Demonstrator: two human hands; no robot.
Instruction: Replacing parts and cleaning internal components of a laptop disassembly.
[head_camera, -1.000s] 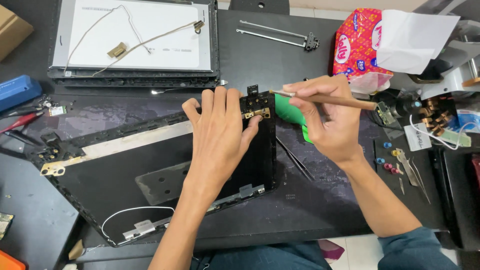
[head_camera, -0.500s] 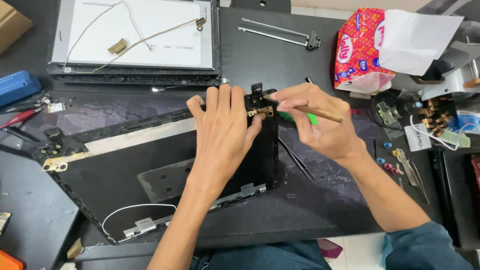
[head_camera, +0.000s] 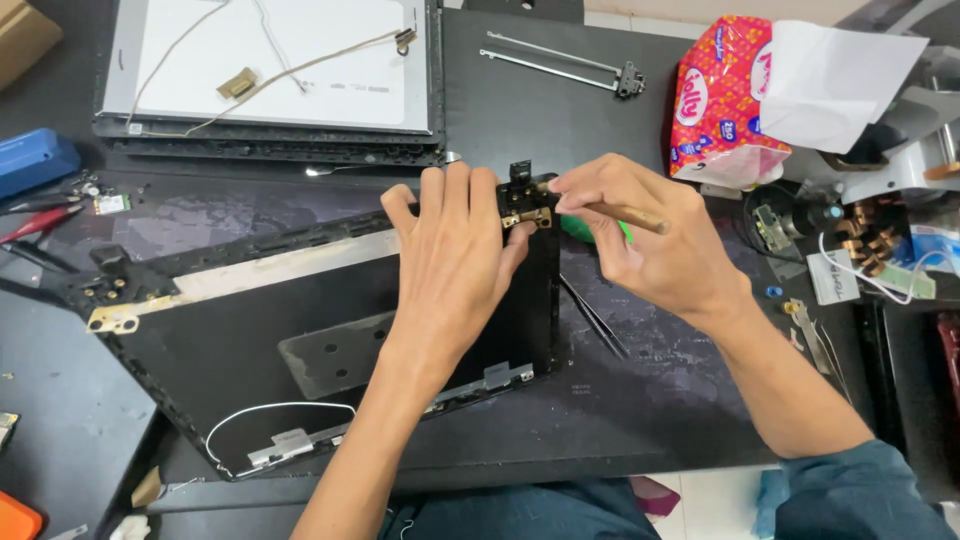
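The black laptop lid (head_camera: 300, 340) is a flat, dusty plastic shell lying on the dark table (head_camera: 620, 420). It has a small gold metal hinge piece (head_camera: 527, 216) at its top corner. The left hand (head_camera: 455, 260) presses flat on the lid beside that piece. The right hand (head_camera: 640, 240) pinches a thin wooden-handled tool (head_camera: 625, 215), its tip at the gold piece.

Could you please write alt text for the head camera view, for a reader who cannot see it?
A person's left hand presses flat on a black laptop lid shell on a dark workbench, while the right hand holds a wooden-handled tool at the brass hinge bracket. A detached screen panel lies behind, a tissue pack to the right.
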